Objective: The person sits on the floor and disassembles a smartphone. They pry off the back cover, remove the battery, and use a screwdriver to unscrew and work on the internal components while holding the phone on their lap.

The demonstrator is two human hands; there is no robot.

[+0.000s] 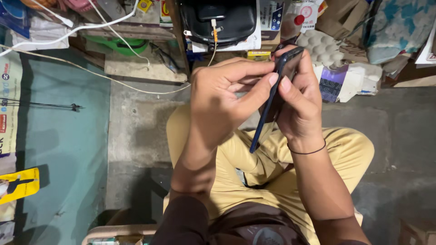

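While the concrete floor (136, 136) and the cluttered shelf (136, 68) frame the scene, a seated person in tan trousers (245, 159) holds a dark phone (272, 102) edge-on above the lap. Its long axis runs from upper right, away from the body, down toward the knees. The right hand (299, 106) grasps it from behind; the left hand (222, 100) pinches its near edge, fingertips (273, 80) touching. A black case (218, 20) sits closed, contents hidden.

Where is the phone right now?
The dark phone sits mid-frame in the head view, tilted on edge between the left hand and right hand, above the person's lap.
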